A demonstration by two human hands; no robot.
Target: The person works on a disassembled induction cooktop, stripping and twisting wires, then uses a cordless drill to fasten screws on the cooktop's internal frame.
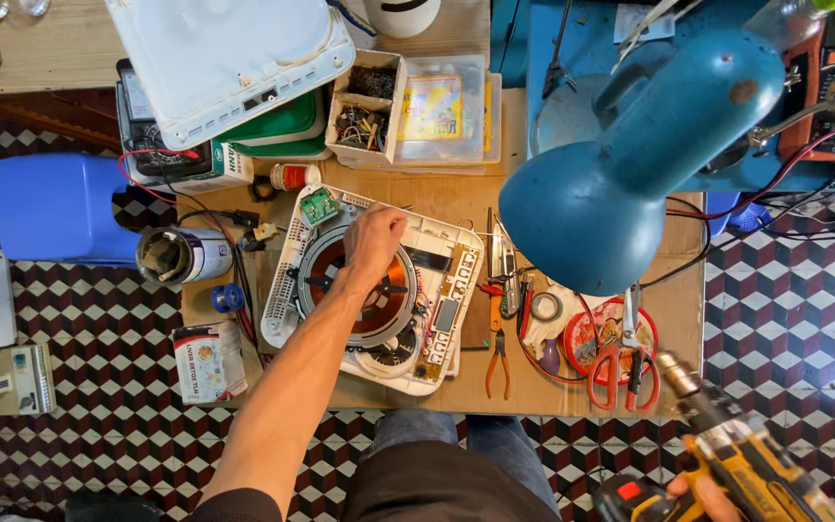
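Head view: your left hand (376, 235) rests, fingers curled together, on copper coil (359, 290) of opened induction cooker (371, 288), centre of wooden bench (456, 198). Your right hand (700, 495) grips yellow cordless drill (727, 454) at lower right, fingers wrapped round handle. Blue lamp (630, 155) overhangs pliers (498, 358), scissors (619, 362).

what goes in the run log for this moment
left hand: on opened induction cooker | right hand: holding cordless drill | pliers: on table

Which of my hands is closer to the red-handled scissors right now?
Right. The right hand, gripping the yellow cordless drill, is just below and right of the red-handled scissors. The left hand rests on the opened induction cooker, well off to their left.
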